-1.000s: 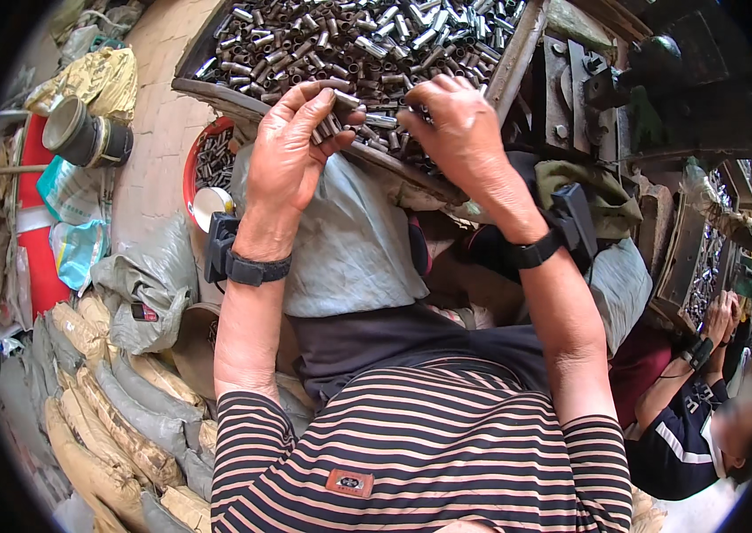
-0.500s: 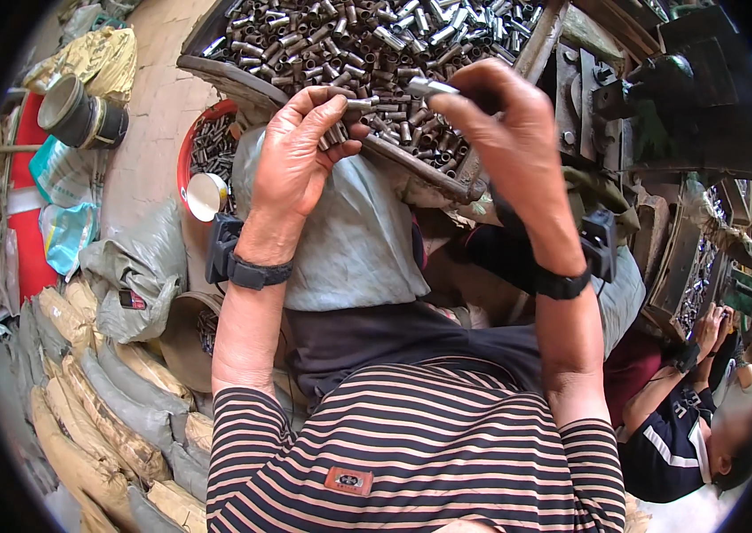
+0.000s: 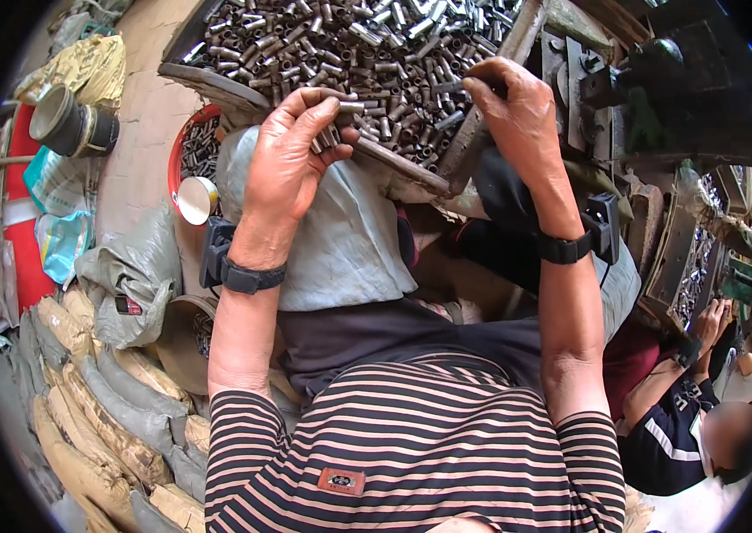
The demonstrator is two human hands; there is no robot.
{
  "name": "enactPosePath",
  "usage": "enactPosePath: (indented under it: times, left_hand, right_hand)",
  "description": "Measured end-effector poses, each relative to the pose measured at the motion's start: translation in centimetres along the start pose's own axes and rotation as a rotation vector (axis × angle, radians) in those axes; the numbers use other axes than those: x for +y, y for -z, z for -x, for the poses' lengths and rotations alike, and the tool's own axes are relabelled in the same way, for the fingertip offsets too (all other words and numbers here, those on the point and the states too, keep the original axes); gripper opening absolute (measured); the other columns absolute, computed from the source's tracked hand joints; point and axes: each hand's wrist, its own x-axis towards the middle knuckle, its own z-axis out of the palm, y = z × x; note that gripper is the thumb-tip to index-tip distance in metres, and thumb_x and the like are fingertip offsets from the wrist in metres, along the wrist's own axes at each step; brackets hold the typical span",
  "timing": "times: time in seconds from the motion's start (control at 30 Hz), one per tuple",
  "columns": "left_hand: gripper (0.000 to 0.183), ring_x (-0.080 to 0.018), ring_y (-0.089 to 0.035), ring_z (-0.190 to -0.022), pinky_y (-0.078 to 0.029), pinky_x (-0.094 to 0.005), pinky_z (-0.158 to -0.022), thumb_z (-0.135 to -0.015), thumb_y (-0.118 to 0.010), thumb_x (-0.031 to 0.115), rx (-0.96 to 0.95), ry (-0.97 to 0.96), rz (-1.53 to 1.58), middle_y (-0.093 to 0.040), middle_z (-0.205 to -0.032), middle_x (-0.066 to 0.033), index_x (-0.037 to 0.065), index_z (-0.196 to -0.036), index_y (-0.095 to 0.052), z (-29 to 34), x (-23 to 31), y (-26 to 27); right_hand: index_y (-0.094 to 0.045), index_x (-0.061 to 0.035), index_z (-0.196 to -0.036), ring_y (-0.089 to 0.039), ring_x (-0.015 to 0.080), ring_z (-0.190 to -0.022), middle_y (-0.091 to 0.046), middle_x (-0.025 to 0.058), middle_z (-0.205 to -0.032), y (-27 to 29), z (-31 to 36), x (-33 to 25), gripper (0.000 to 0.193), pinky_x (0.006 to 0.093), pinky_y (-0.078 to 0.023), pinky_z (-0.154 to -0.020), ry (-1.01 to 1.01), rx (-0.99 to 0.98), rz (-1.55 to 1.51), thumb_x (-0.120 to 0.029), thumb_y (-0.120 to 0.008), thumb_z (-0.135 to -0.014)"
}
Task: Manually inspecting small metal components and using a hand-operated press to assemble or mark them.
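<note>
A wooden tray [image 3: 398,169] heaped with several short dark metal tubes [image 3: 367,44] sits in front of me. My left hand [image 3: 292,164] is curled around a bunch of these metal tubes at the tray's near edge. Further right, my right hand [image 3: 518,111] rests over the tray's right rim, fingers bent down; whether it pinches a tube is hidden. Both wrists wear black bands. A grey cloth [image 3: 340,240] covers my lap under the tray.
A red bowl [image 3: 182,169] with more tubes and a shiny round lid stands at the left. Grey and tan sacks [image 3: 101,382] pile up lower left. A dark metal machine [image 3: 660,98] stands at the right. Another person [image 3: 704,417] sits lower right beside a second tray of parts.
My right hand has moved right, from the tube heap to the tray's right rim. My left hand stays closed around its bunch of tubes at the near edge.
</note>
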Motion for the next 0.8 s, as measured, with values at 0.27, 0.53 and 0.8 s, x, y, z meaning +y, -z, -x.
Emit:
enactPosePath:
  times: [0.27,0.53,0.8]
  left_hand:
    - [0.012,-0.0138,-0.065,-0.076,-0.054,-0.0254,-0.063,-0.091,-0.058,0.013,-0.026,0.06,-0.025,-0.065,-0.091,-0.0034,0.007,-0.102,-0.058,0.3,-0.4,-1.6]
    - [0.015,-0.013,-0.064,-0.077,-0.054,-0.0255,-0.065,-0.092,-0.055,0.011,-0.114,0.114,-0.035,-0.064,-0.094,-0.0034,0.009,-0.106,-0.059,0.5,-2.2,-3.8]
    - [0.013,-0.0123,-0.063,-0.072,-0.055,-0.0261,-0.061,-0.091,-0.058,0.011,-0.106,0.125,-0.041,-0.062,-0.09,-0.0034,0.005,-0.102,-0.058,0.7,-3.0,-6.7]
  right_hand:
    - [-0.065,-0.0001,-0.089,-0.053,0.0057,-0.067,-0.061,-0.0002,-0.073,1.2,1.0,-0.2,0.018,0.0211,-0.043,-0.062,-0.293,-0.003,-0.387,-0.018,-0.063,-0.089]
    - [-0.058,0.0006,-0.092,-0.063,0.0112,-0.067,-0.062,0.0041,-0.078,1.2,4.0,-1.6,0.009,0.0237,-0.052,-0.063,-0.493,-0.101,-1.017,-0.007,-0.06,-0.088]
    - [-0.056,0.0,-0.097,-0.063,0.0122,-0.078,-0.063,0.0055,-0.087,3.0,6.0,-2.1,0.011,0.0259,-0.052,-0.073,-0.465,-0.1,-1.087,-0.003,-0.059,-0.087]
